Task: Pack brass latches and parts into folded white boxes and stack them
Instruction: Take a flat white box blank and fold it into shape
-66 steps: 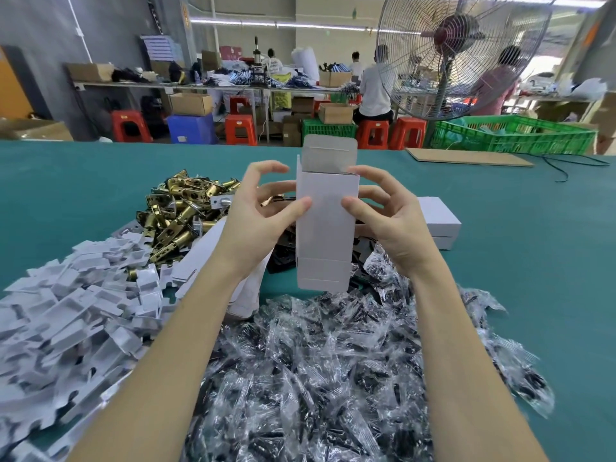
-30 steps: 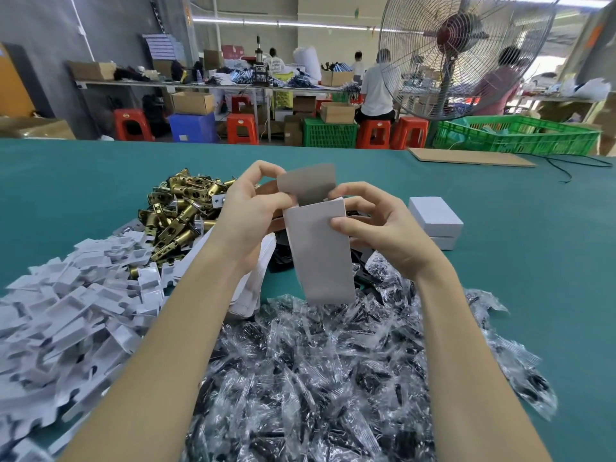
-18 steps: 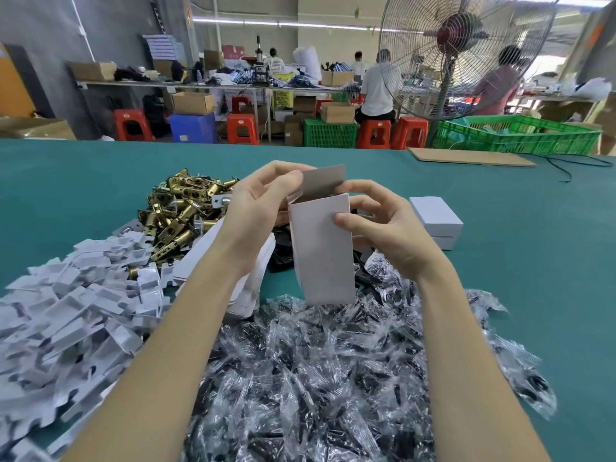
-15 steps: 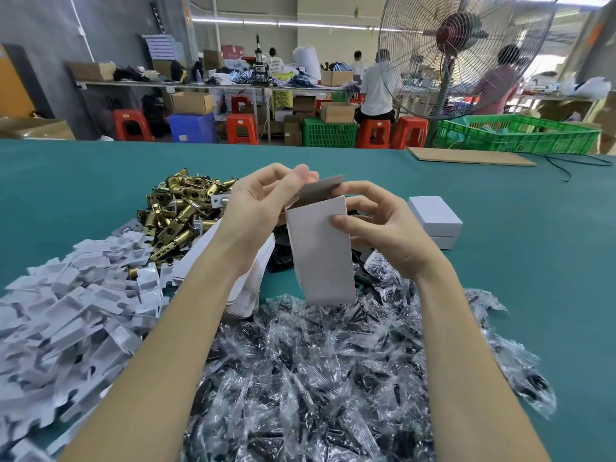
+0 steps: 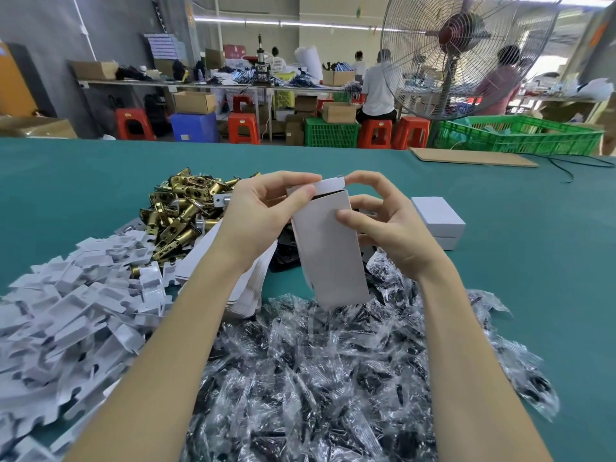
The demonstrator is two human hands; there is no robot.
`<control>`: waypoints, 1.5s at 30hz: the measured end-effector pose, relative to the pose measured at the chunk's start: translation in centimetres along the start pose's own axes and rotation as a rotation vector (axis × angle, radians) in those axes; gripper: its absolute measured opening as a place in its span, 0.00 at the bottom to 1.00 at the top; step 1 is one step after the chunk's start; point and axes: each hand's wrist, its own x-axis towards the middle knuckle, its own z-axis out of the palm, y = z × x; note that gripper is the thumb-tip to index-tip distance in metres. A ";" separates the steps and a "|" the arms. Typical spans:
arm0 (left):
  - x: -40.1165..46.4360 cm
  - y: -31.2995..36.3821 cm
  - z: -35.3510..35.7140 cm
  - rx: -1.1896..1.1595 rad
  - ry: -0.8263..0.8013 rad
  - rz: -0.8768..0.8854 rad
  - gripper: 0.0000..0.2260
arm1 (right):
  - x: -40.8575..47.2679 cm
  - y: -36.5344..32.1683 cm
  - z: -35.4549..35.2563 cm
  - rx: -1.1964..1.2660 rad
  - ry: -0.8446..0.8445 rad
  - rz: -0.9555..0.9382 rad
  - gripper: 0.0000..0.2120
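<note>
From the head camera, a tall white box (image 5: 328, 248) is held upright above the green bench (image 5: 533, 261), its lower end just over a heap of clear plastic packets (image 5: 333, 378) with dark parts inside. The box is gripped by both hands. The left hand (image 5: 263, 218) is curled round its upper left edge, the thumb pressed against the top flap (image 5: 328, 186) — the flap is bent over the open end but not fully tucked, a dark gap showing beneath it. The right hand (image 5: 390, 225) is curled round the right side, its thumb laid on the front face and its forefinger arched over to touch the flap's far corner.

Behind the left hand a pile of brass latches (image 5: 181, 215) is seen, and nearer, to the left, a spread of white moulded inserts (image 5: 73, 311). A stack of flat white box blanks (image 5: 246, 281) lies under the left wrist. Two closed white boxes (image 5: 438, 221) are stacked just right of the right hand.

Beyond the bench — a large pedestal fan (image 5: 463, 55), a green crate (image 5: 520, 135), red stools (image 5: 375, 133) and seated people at far tables are visible.
</note>
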 end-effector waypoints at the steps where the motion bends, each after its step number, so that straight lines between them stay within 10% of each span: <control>1: 0.0 0.0 0.0 0.000 -0.007 0.008 0.07 | 0.0 0.0 0.0 0.004 0.009 -0.005 0.17; 31: -0.4 -1.9 1.7 -0.030 -0.018 -0.051 0.11 | 0.6 0.3 0.7 -0.052 0.174 0.070 0.09; 37: 0.1 -2.0 1.9 -0.296 0.226 -0.356 0.09 | 0.5 0.7 -0.8 0.404 -0.058 0.124 0.19; 41: -0.6 -2.0 3.3 -0.198 0.162 -0.466 0.13 | 0.3 1.0 -1.5 0.084 -0.173 0.031 0.24; 45: -0.8 -2.6 4.3 0.016 0.043 -0.527 0.24 | 0.2 1.1 -1.5 -0.047 0.054 0.066 0.17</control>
